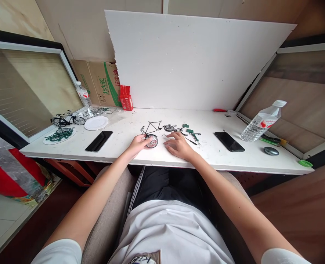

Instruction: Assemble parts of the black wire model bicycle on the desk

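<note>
My left hand (137,145) is closed on a miniature model bicycle near the front wheel (152,141), which has a black tyre and pale spokes. Its thin black frame (153,126) points away from me, tilted over the white table. To the right, my right hand (178,146) hovers low at the tabletop with its fingers apart. Just beyond its fingertips lie a second small wheel part (169,128) and several loose dark pieces. Small green plastic pieces (190,131) lie to the right of them.
A black phone (230,141) and a clear water bottle (263,121) are on the right. Another phone (99,141), a white plate (96,123) and a complete model bicycle (67,119) are on the left. A white board (195,62) stands behind the table (129,158).
</note>
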Action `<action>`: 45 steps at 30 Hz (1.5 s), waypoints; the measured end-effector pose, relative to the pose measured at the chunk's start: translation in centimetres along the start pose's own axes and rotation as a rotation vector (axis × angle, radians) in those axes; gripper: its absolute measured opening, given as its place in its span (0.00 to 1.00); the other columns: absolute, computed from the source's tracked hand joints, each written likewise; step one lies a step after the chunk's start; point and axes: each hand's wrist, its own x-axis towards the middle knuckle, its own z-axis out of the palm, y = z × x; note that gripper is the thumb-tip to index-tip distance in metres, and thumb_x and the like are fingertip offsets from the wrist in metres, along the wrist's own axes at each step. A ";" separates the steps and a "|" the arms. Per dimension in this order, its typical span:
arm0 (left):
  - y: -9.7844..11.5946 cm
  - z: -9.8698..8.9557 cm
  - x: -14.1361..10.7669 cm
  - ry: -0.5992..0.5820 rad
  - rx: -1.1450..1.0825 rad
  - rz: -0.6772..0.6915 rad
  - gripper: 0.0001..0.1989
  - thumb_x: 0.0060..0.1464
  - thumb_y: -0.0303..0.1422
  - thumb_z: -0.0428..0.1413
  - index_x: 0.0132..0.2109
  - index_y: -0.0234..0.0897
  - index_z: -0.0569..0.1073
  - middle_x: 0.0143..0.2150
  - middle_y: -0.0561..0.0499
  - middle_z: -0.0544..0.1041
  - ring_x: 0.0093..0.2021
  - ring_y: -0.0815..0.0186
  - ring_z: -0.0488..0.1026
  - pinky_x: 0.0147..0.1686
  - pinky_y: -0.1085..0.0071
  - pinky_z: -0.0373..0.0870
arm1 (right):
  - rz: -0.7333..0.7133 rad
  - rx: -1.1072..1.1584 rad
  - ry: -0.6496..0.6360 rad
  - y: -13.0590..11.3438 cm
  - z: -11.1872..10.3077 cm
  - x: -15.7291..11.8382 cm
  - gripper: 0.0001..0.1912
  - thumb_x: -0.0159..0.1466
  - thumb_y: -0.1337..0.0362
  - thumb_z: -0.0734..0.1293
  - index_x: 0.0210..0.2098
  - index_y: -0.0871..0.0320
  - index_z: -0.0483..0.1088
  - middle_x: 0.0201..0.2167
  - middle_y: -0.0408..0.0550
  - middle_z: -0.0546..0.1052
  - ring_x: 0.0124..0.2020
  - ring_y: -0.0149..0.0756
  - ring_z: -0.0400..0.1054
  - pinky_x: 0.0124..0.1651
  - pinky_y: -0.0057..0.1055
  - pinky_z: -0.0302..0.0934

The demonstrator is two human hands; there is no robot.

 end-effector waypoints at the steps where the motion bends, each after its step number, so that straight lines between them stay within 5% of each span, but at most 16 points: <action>1: 0.0 0.0 0.0 -0.001 0.004 0.000 0.25 0.50 0.44 0.74 0.47 0.31 0.78 0.47 0.39 0.84 0.48 0.53 0.82 0.50 0.56 0.81 | -0.001 0.017 -0.004 0.0 0.0 0.0 0.17 0.73 0.55 0.64 0.51 0.50 0.83 0.62 0.54 0.75 0.68 0.56 0.60 0.70 0.61 0.59; 8: -0.5 -0.3 0.4 -0.020 0.025 0.012 0.26 0.51 0.44 0.73 0.49 0.31 0.79 0.49 0.39 0.84 0.49 0.55 0.81 0.52 0.58 0.79 | -0.024 0.083 0.001 -0.2 -0.2 0.2 0.16 0.74 0.56 0.63 0.47 0.52 0.82 0.55 0.55 0.78 0.60 0.53 0.66 0.66 0.55 0.63; 13: -0.4 -0.3 0.4 -0.023 -0.012 0.001 0.26 0.50 0.43 0.74 0.48 0.30 0.78 0.50 0.39 0.83 0.49 0.55 0.81 0.52 0.58 0.79 | 0.047 0.115 0.089 -0.6 -0.5 0.1 0.21 0.74 0.57 0.62 0.62 0.56 0.72 0.54 0.57 0.78 0.59 0.52 0.66 0.63 0.51 0.65; 21: 0.0 0.0 0.1 -0.002 -0.010 -0.021 0.25 0.50 0.42 0.74 0.48 0.30 0.77 0.51 0.38 0.83 0.49 0.55 0.81 0.50 0.58 0.80 | -0.019 0.053 0.038 -0.5 -0.3 0.1 0.17 0.74 0.52 0.64 0.43 0.52 0.82 0.55 0.56 0.77 0.58 0.53 0.66 0.64 0.54 0.63; 38: -0.6 -0.3 0.6 -0.009 -0.008 -0.002 0.27 0.49 0.43 0.74 0.49 0.30 0.77 0.50 0.38 0.83 0.48 0.55 0.82 0.50 0.57 0.80 | -0.095 0.048 -0.010 -1.9 -0.3 -0.2 0.17 0.73 0.53 0.66 0.48 0.50 0.85 0.53 0.56 0.78 0.58 0.55 0.67 0.64 0.57 0.66; 45: -0.8 -0.6 0.7 -0.047 -0.025 -0.008 0.28 0.49 0.45 0.74 0.48 0.31 0.77 0.49 0.39 0.84 0.48 0.54 0.82 0.47 0.58 0.81 | -0.209 0.291 -0.097 -4.2 0.7 0.3 0.18 0.68 0.48 0.74 0.48 0.54 0.84 0.47 0.55 0.81 0.52 0.49 0.74 0.59 0.47 0.70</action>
